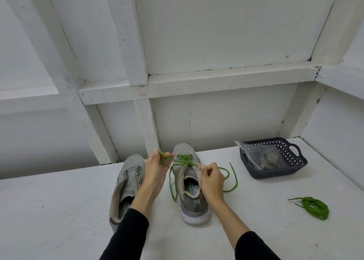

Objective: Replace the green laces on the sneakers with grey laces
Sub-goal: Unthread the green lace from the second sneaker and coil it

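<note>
**Green lace coming out of the second sneaker**

Left hand (pixel 156 166) is up over the gap between the two shoes, fingers curled round a loose run of green lace (pixel 185 159) and drawing it away to the left. Right hand (pixel 211 178) sits at the collar of the right sneaker (pixel 190 191), fingertips pinching at the top eyelet edge, where the lace crosses; whether it has lace or only fabric I can't quite tell. The lower eyelets are threaded in a green criss-cross, with slack looping out on both sides onto the desk (pixel 69 200).

The left sneaker (pixel 126 185) stands just beside it with bare eyelets, and a bundled green lace (pixel 315 207) lies well off to the right. The grey laces (pixel 268 160) look to be in the clear bag inside the dark basket (pixel 291 167), untouched.

Handling, as I judge it: the lace is light, limp cord that will drag at each eyelet, so it should be taken close to the hole and pulled one crossing at a time. The shoe is light and soft-walled and will likely slide or tip under a tug. Brace it at the collar or eyelet row, as the right hand does.
</note>
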